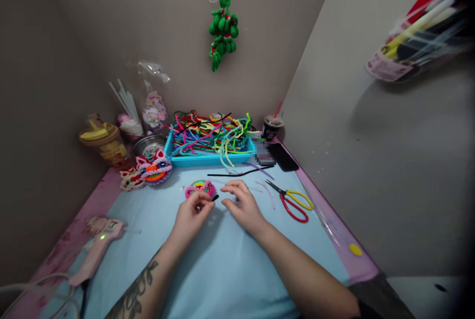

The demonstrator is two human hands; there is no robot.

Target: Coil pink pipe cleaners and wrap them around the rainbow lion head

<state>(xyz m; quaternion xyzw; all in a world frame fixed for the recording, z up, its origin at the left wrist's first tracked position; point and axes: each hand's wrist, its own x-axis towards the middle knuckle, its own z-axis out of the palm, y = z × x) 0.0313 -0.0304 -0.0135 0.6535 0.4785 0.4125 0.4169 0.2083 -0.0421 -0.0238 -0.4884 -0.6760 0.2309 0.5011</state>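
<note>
Fingertips of the left hand [191, 210] pinch a black pipe-cleaner stub [215, 198] beside the fuzzy pink piece [200, 188] (light, soft, bendable; best pinched at its edge); the right hand [241, 203] hovers loosely curled, holding nothing.

A blue tray [208, 160] heaped with coloured pipe cleaners [211, 135] sits at the back of the table [230, 269], with two finished lion heads [148, 172] to its left. Red-and-yellow scissors [293, 201] lie to the right — a pink glue gun [97, 250] rests at the left edge. A green ornament [222, 27] hangs on the wall — a cup [272, 126] and phone [284, 157] stand in the corner.
</note>
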